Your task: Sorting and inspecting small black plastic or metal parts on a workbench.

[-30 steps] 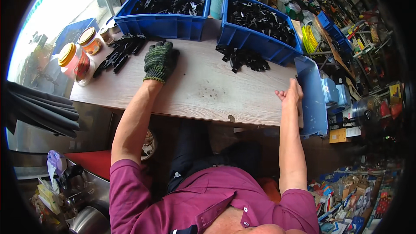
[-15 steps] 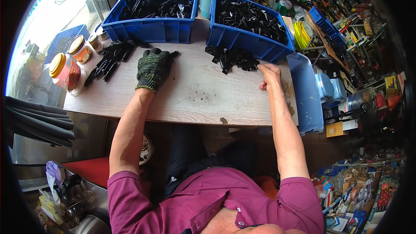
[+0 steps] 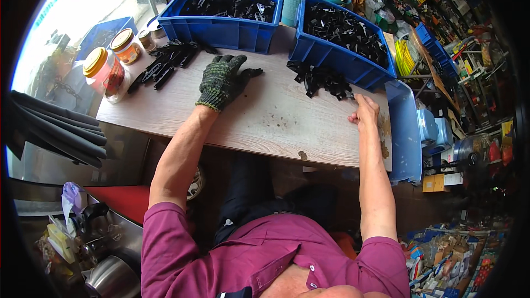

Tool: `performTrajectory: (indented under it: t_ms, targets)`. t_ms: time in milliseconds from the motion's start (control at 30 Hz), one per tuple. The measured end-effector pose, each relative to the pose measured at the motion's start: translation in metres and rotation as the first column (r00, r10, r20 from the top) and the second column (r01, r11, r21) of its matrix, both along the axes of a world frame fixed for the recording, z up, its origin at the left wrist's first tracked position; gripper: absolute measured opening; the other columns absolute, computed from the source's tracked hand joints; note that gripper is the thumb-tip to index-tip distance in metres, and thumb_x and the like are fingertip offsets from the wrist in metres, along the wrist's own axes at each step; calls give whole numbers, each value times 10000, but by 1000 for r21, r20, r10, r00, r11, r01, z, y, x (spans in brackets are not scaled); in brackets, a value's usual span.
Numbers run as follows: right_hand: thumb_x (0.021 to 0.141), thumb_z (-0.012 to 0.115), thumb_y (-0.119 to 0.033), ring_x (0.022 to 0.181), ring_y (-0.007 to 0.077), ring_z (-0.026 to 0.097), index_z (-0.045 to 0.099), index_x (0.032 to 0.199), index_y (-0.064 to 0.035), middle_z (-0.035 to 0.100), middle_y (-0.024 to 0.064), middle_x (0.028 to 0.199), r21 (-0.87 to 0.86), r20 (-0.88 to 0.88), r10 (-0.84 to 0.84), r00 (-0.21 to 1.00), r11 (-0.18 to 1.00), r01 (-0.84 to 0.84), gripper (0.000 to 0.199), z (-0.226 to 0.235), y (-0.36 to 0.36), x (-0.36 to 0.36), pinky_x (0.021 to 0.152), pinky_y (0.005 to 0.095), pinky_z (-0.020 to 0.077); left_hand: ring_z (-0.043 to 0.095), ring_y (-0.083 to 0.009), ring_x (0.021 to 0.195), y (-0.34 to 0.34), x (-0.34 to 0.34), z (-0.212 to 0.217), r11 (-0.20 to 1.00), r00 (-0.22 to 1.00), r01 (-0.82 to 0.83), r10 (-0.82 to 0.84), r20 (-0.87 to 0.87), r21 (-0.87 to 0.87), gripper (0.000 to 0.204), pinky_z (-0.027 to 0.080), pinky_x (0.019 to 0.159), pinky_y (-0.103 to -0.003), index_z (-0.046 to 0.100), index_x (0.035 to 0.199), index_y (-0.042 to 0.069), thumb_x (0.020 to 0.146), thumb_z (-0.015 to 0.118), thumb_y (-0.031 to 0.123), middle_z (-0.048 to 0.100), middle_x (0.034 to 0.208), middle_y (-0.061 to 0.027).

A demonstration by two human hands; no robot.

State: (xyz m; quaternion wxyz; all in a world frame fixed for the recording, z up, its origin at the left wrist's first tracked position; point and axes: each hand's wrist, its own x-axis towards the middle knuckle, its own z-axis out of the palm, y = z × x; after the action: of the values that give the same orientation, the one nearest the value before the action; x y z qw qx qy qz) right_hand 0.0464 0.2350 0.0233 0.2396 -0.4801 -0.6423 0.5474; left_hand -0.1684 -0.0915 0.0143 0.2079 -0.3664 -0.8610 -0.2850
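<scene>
My left hand (image 3: 220, 81), in a dark green and black knit glove, rests over the table below the left blue bin. Its fingers are bent, and a plain black piece (image 3: 253, 73) juts out on the thumb side, apparently gripped. Beyond that hand, to the left, lies a pile of long black plastic pieces (image 3: 163, 65). My bare right hand (image 3: 365, 112) has its fingers curled and pinched at the right end of a pile of small black parts (image 3: 320, 79). A small black part (image 3: 349, 95) with a bright glint shows at those fingertips; its shape is unclear.
Two blue bins, the left one (image 3: 221, 34) and the right one (image 3: 342, 59), hold many black parts. Lidded jars (image 3: 105, 73) stand at the table's left. A pale blue tub (image 3: 404, 132) borders the right edge. Crowded shelves (image 3: 480, 72) lie beyond.
The whole view has shifted, with the table now farther right in it. My left hand has come slightly nearer me, and more of the black piece shows. My right hand stays at the small-parts pile.
</scene>
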Motion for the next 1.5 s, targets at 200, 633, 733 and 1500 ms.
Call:
performTrajectory:
  t_ms: [200, 633, 733, 1500]
  targets:
    - [875, 722, -265, 384, 153, 459, 609, 991, -81, 356, -22, 441, -277, -274, 94, 957, 945, -172, 245, 4, -77, 16, 484, 424, 577, 713, -245, 921, 37, 94, -11, 861, 818, 201, -410, 404, 467, 240, 542, 838, -344, 712, 1132, 27, 942, 678, 170, 740, 1032, -154]
    - [904, 733, -292, 421, 48, 365, 691, 1057, -37, 563, -31, 644, -23, -391, 318, 864, 935, -355, 300, -17, -139, 9, 405, 221, 312, 587, -110, 587, 69, 132, -1, 702, 284, -54, -671, 685, 710, 173, 445, 507, -259, 658, 995, 41, 936, 655, 204, 639, 762, -43]
    - [913, 731, -310, 408, 36, 333, 695, 1014, -38, 515, -65, 588, -19, -410, 345, 844, 922, -386, 293, -13, -144, 9, 401, 218, 253, 554, -107, 565, 61, 127, 2, 699, 120, -99, -699, 705, 709, 176, 422, 489, -261, 657, 977, 40, 937, 651, 211, 621, 727, -43]
    - [989, 573, -387, 384, 150, 366, 455, 793, -143, 314, -17, 468, -182, -549, 55, 834, 966, -183, 334, -7, -158, 8, 375, 370, 446, 676, -387, 876, 29, 118, -10, 818, 757, 366, -539, 369, 444, 220, 534, 748, -431, 650, 1118, 59, 931, 649, 175, 695, 956, -170]
